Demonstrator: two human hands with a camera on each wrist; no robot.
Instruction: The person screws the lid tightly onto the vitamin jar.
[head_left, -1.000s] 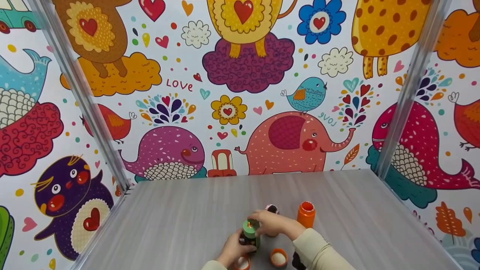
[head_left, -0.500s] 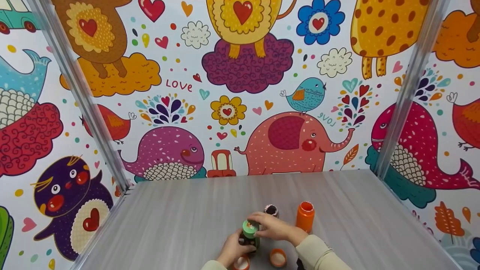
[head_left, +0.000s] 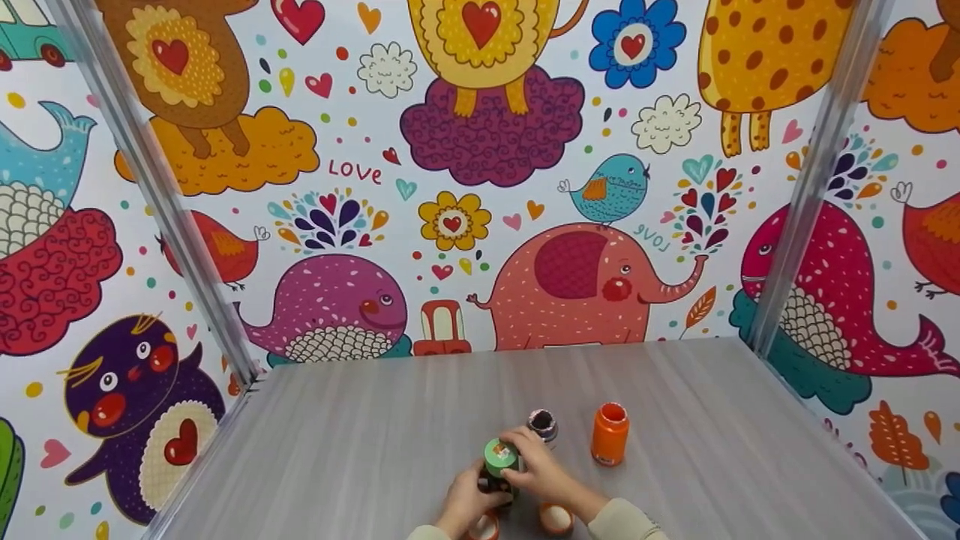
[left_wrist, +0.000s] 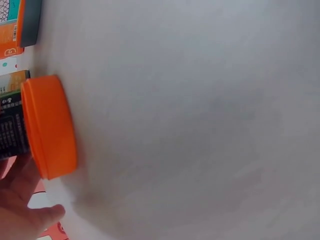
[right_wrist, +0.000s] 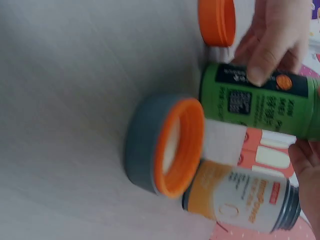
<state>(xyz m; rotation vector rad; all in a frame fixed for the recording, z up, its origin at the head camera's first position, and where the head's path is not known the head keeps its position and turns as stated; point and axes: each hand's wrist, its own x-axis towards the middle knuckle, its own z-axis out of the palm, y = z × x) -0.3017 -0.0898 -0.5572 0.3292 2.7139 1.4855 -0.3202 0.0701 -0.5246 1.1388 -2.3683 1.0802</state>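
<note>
A green bottle (right_wrist: pixel 255 102) with a light green lid (head_left: pixel 501 456) stands upright in front of me. My left hand (head_left: pixel 466 496) grips its body, thumb and fingers around the sides. Over the lid, my right hand (head_left: pixel 546 474) holds the rim with thumb and fingers. Just behind is an uncapped dark bottle (head_left: pixel 543 426) with a white and orange label, partly covered by the right hand. Two screw caps lie hollow side up nearest me: an orange cap (left_wrist: pixel 52 127) by my left hand, and a grey cap with an orange inside (right_wrist: pixel 150 145) under my right forearm.
An uncapped orange bottle (head_left: pixel 610 435) stands right of the hands. The grey wood-grain table (head_left: pixel 360 435) is enclosed by walls printed with cartoon animals (head_left: pixel 577 285), with metal posts (head_left: pixel 799 180) at the corners.
My right hand has turned on the lid, its wrist swinging down toward me, and more of the lid's top label shows. The bottle and left hand stay in place.
</note>
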